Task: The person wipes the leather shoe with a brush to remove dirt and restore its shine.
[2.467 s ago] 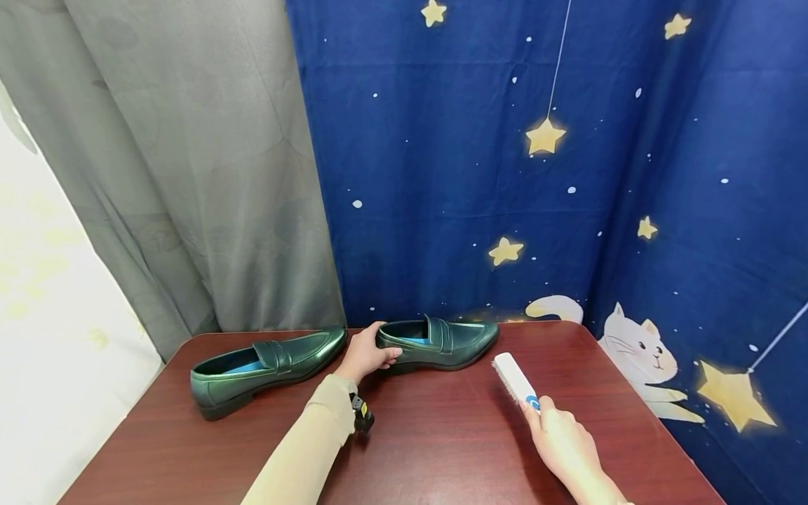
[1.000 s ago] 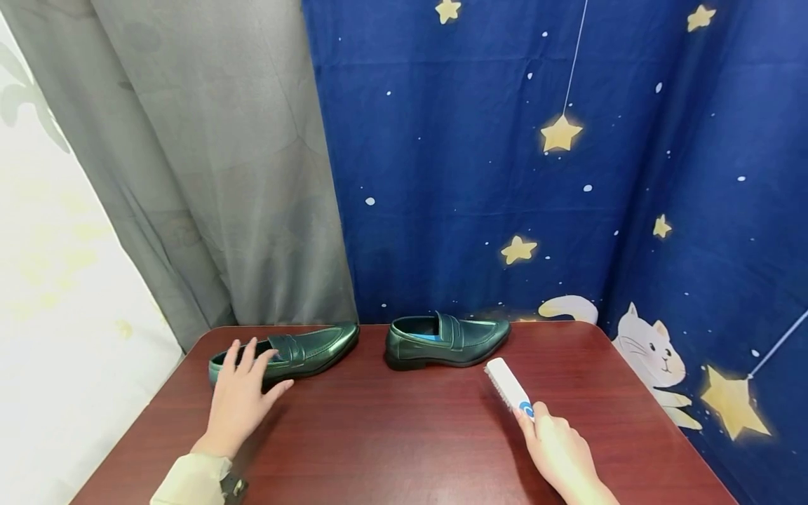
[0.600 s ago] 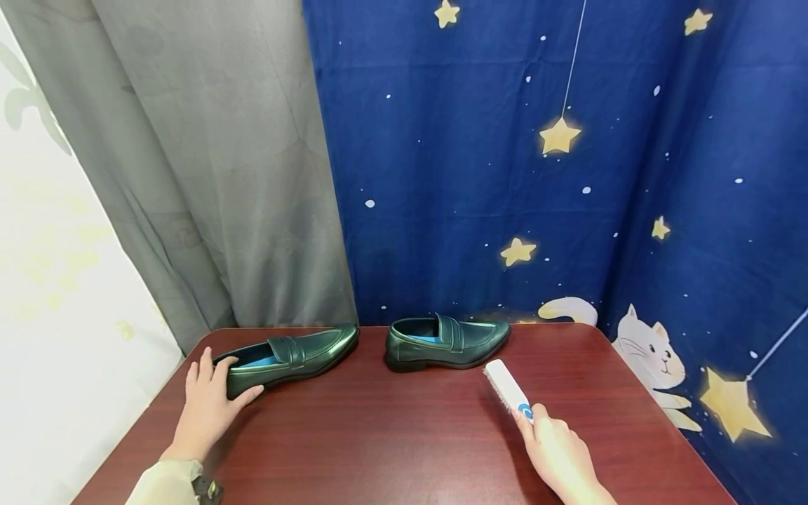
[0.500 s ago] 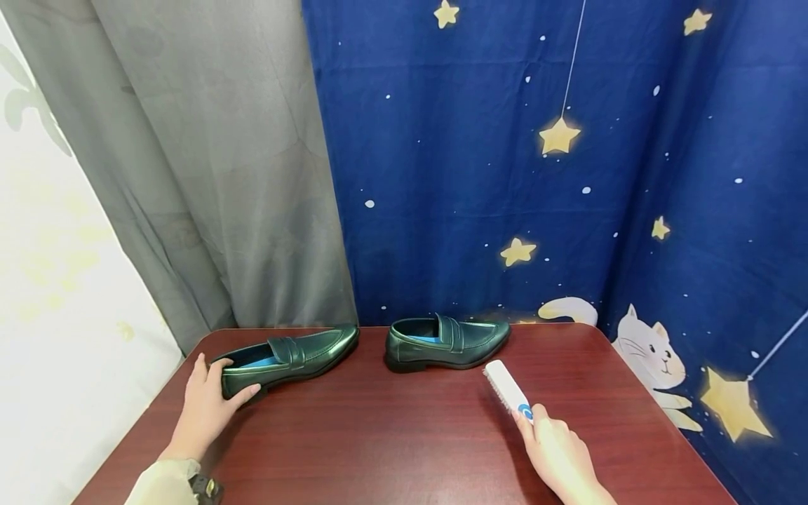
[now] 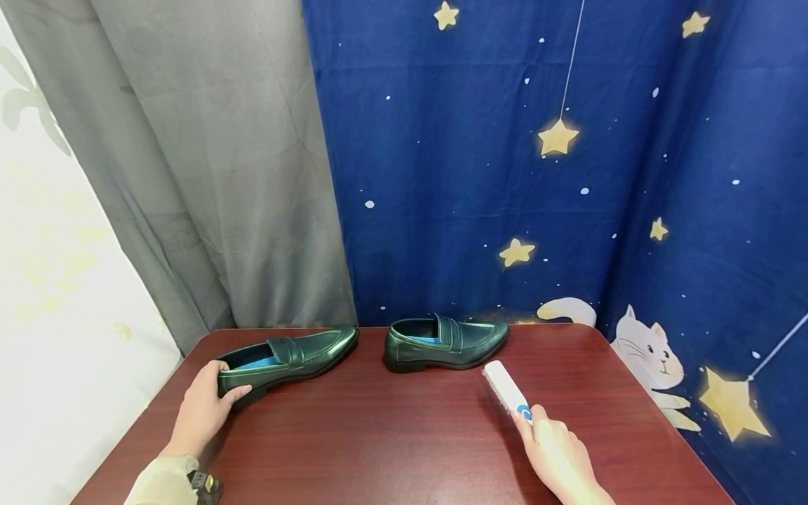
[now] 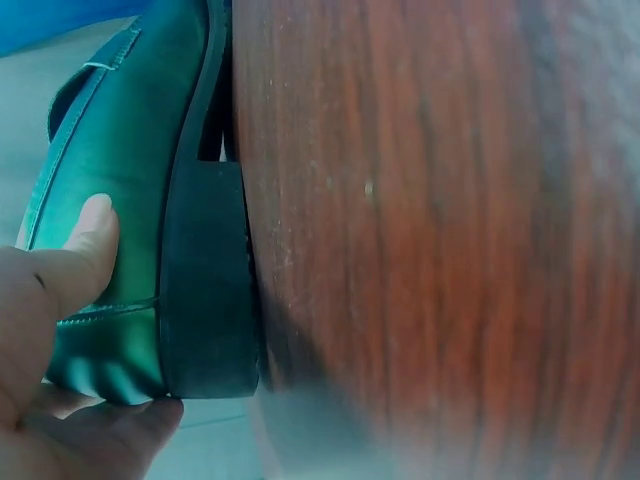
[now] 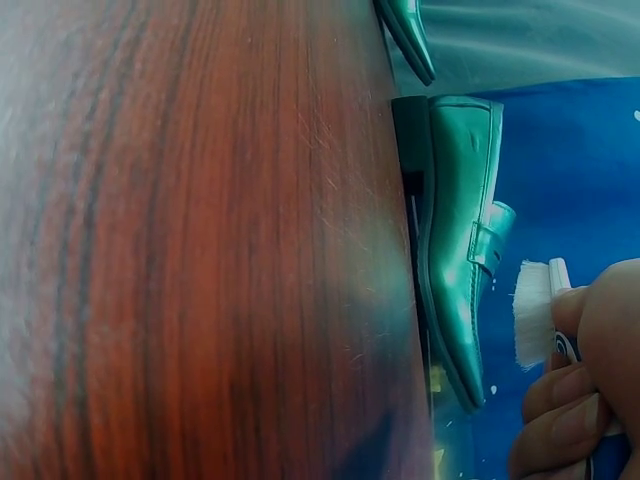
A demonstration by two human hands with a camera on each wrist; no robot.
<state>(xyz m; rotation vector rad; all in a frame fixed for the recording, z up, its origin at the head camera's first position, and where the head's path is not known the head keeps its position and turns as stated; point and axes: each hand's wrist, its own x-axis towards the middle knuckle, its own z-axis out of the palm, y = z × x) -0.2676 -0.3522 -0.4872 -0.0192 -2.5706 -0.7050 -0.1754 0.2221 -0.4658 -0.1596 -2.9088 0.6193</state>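
Two dark green loafers with blue insoles stand on the table, toes to the right. My left hand [image 5: 200, 407] grips the heel of the left loafer [image 5: 297, 358]. In the left wrist view the thumb lies on the side of that loafer [image 6: 125, 150], and other fingers wrap behind its heel. The right loafer [image 5: 445, 344] stands near the back edge, touched by neither hand. My right hand [image 5: 558, 452] holds a white brush [image 5: 505, 386] by its handle, in front of the right loafer's toe. White bristles show on the brush [image 7: 535, 315] in the right wrist view.
The reddish-brown wooden table [image 5: 379, 435] has rounded back corners. Behind it hang a grey curtain [image 5: 221, 175] and a blue curtain [image 5: 454, 175] with stars and a white cat. A bright white panel [image 5: 57, 280] is at the left.
My left hand has let go of the right loafer, moved left and taken hold of the left loafer's heel. My right hand still holds the brush in nearly the same place.
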